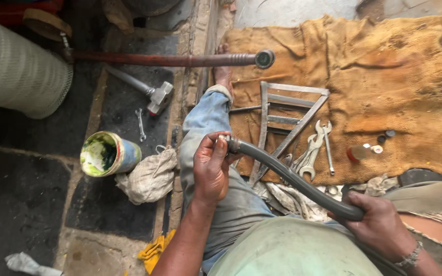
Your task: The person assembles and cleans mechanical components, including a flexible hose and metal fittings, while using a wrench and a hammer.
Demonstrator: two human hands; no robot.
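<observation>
A grey curved pipe (287, 176) runs across my lap from upper left to lower right. My left hand (211, 166) pinches its upper end, fingers on the metal fitting (228, 143) there. Gripping the pipe's lower end is my right hand (379, 222), which wears a metal bracelet. My jean-clad leg (200, 128) stretches out under the pipe, with the bare foot near a long rusty pipe (170, 60).
A burlap cloth (384, 92) holds a triangular metal frame (287, 120), spanners (315, 148) and small caps (377, 148). On the dark stone floor at left lie a hammer (147, 92), a small wrench (140, 124), a green-stained tin (106, 153), a rag (149, 176) and a white mesh roll (16, 71).
</observation>
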